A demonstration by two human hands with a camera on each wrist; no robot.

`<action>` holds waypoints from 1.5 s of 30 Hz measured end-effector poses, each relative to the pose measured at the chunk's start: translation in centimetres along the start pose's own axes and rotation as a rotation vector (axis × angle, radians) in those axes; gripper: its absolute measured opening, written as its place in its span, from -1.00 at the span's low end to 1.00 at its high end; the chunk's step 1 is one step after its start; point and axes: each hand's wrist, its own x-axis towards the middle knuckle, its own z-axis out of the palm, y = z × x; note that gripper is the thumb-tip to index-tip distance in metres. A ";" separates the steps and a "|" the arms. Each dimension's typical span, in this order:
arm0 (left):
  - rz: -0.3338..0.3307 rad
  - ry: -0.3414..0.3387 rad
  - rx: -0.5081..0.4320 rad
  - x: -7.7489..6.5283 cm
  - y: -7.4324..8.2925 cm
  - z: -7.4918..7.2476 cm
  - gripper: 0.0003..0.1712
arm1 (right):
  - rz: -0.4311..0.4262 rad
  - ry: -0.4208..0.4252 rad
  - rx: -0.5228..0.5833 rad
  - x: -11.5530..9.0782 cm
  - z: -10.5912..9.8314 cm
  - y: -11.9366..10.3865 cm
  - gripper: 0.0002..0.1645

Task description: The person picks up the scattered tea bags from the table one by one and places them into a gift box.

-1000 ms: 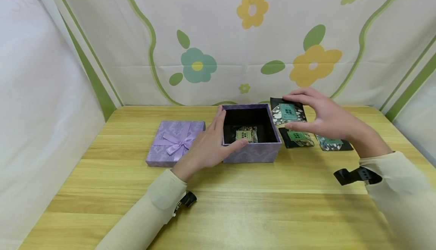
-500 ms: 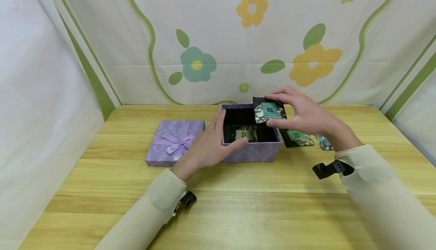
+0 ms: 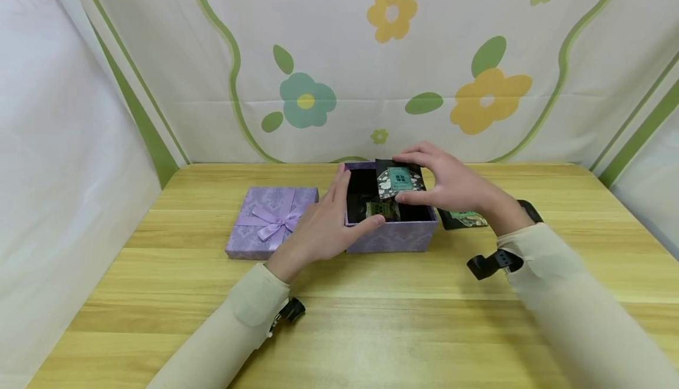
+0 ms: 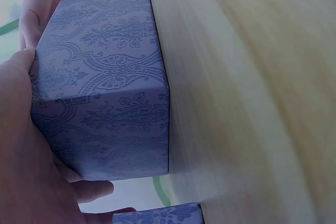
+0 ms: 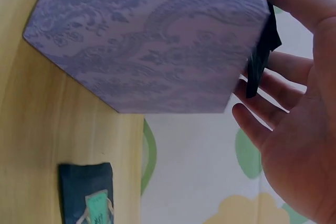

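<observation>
A purple patterned gift box (image 3: 389, 238) stands on the table without its lid. My left hand (image 3: 331, 224) holds its near left corner, thumb over the front rim and fingers along the left side. Above the opening, my right hand (image 3: 451, 183) pinches a flat black packet (image 3: 400, 180) with a teal label and a floral print. Thumb and fingertips are on its right edge; in the right wrist view the dark packet (image 5: 260, 56) shows at the box's rim. Inside the box lies a similar packet (image 3: 379, 208) with a yellow-green label, partly covered by the held one.
Left of the box lies the purple lid (image 3: 251, 238) with a ribbon bow. A black packet with a green label (image 3: 464, 219) lies on the wooden table (image 3: 371, 330), right of the box. Behind hangs a white flowered curtain (image 3: 339, 41).
My right hand has carried the teal-labelled packet leftward from beside the box to over its opening, then lower. My left hand has stayed on the box. The far-right packet is now behind the right arm.
</observation>
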 end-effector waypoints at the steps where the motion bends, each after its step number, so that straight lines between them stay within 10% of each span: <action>1: 0.001 0.001 0.001 0.0 0.0 0.0 0.37 | -0.005 -0.003 -0.004 0.1 0.2 0.0 -0.07; 45: 0.009 -0.002 -0.005 -0.1 0.0 0.0 0.36 | -0.055 -0.066 -0.279 2.1 4.1 -0.9 -0.14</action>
